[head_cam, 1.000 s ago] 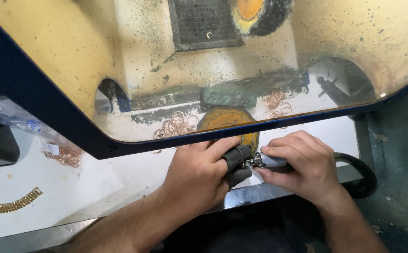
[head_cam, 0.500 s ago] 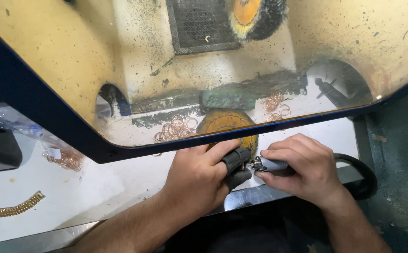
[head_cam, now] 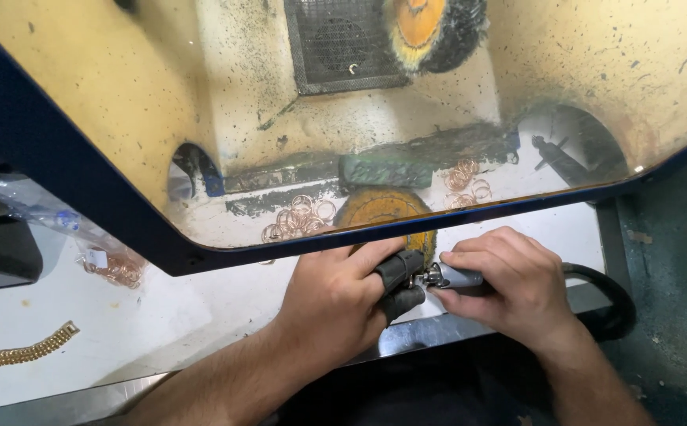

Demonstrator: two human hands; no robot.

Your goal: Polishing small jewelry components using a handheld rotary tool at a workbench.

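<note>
My left hand (head_cam: 336,304) has its fingers closed, dark-wrapped tips pinching something too small to make out. Just right, my right hand (head_cam: 509,280) grips the handpiece (head_cam: 452,277), lying level above the counter (head_cam: 162,315) edge, tip pointing left at those fingertips, hose (head_cam: 608,296) trailing right.

The rotary handpiece (head_cam: 458,278) in the right hand (head_cam: 509,288) looks like smooth grey metal with a dull sheen, and its hose (head_cam: 608,296) is matt black rubber. Dark, rough cloth guards (head_cam: 400,282) cover two fingers of the left hand (head_cam: 336,304). The shield (head_cam: 123,95) is clear plastic, yellowed and speckled with dark grit. The buffing wheel (head_cam: 383,209) looks fuzzy and fibrous. The rings (head_cam: 300,217) are glossy copper-toned metal, the chain (head_cam: 20,353) bright gold. The counter (head_cam: 162,315) is matt white with a brushed steel edge.
</note>
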